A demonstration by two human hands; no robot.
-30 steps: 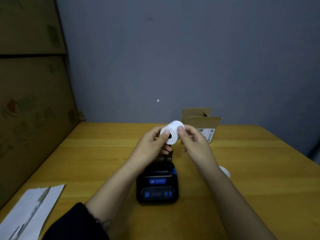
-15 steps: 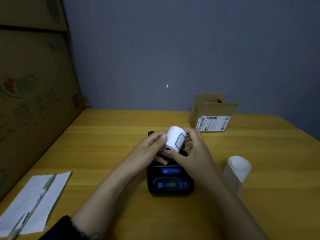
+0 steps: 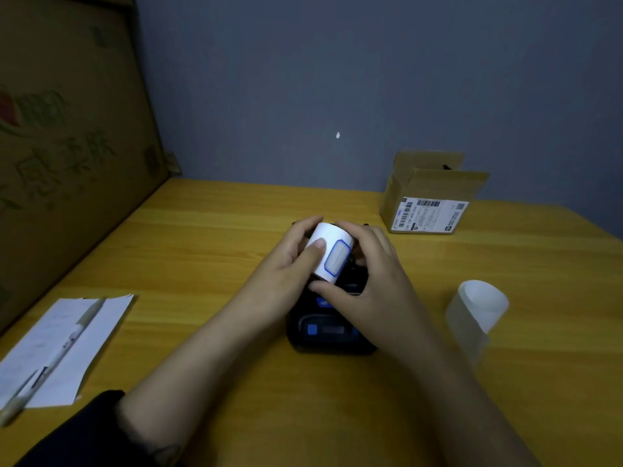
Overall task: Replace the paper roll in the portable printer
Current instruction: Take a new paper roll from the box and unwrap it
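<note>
A white paper roll (image 3: 332, 252) with a blue-outlined label on its side is held just above the open back of a black portable printer (image 3: 328, 333) with blue buttons, on the yellow wooden table (image 3: 209, 237). My left hand (image 3: 286, 264) grips the roll from the left, thumb on its face. My right hand (image 3: 371, 281) cups it from the right, thumb beneath it. The printer's paper bay is mostly hidden by both hands. A second, loosely wound white paper roll (image 3: 478, 308) lies on the table to the right.
A small open cardboard box (image 3: 428, 200) with a barcode label stands at the back right. A sheet of paper (image 3: 64, 345) with a pen (image 3: 50, 362) on it lies at the front left. Large cardboard panels (image 3: 67, 129) line the left side.
Both hands have brought the roll down from in front of the box to just over the printer's open back, and turned it so the blue label faces up. The view has shifted left.
</note>
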